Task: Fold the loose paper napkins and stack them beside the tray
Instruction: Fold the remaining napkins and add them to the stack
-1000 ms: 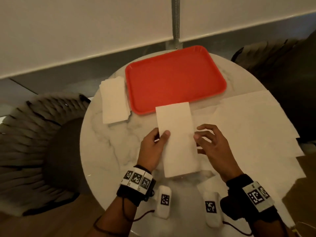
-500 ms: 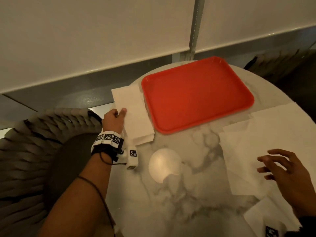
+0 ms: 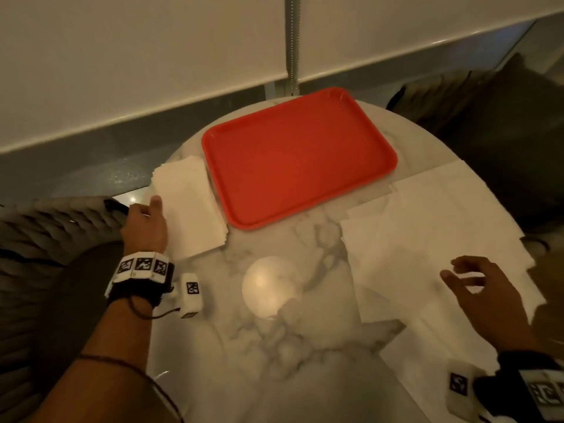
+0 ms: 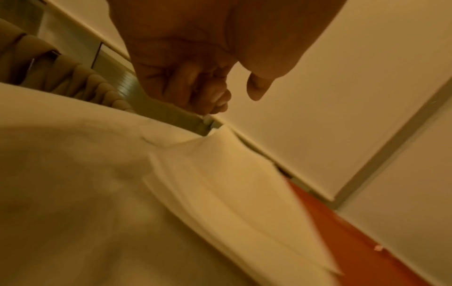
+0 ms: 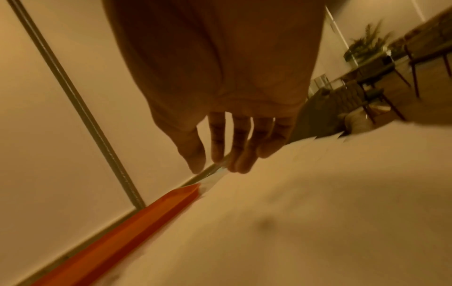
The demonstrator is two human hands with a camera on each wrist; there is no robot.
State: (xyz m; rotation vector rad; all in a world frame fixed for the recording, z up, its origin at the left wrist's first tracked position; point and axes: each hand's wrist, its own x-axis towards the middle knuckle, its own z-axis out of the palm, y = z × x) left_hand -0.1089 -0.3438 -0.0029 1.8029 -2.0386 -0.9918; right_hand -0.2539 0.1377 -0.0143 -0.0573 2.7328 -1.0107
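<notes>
The red tray (image 3: 299, 157) lies at the back of the round marble table (image 3: 274, 346). A stack of folded white napkins (image 3: 189, 206) sits against the tray's left side and shows close up in the left wrist view (image 4: 220, 183). My left hand (image 3: 149, 212) is at the stack's left edge. Its fingers (image 4: 208, 92) are curled with nothing in them and the thumb sticks out above the paper. Loose unfolded napkins (image 3: 427, 233) overlap on the right. My right hand (image 3: 467, 276) hovers over them with fingers (image 5: 242, 154) spread and empty.
A bright lamp reflection (image 3: 268, 285) sits mid-table. A woven chair (image 3: 45, 239) stands left of the table and a dark chair (image 3: 488, 117) at the far right. A blind with a bead chain (image 3: 291, 41) hangs behind the tray. Another loose napkin (image 3: 427, 361) lies front right.
A second ago both hands held a folded napkin in front of the tray. My left hand carried it onto the stack and has let go. My right hand moved over the loose napkins.
</notes>
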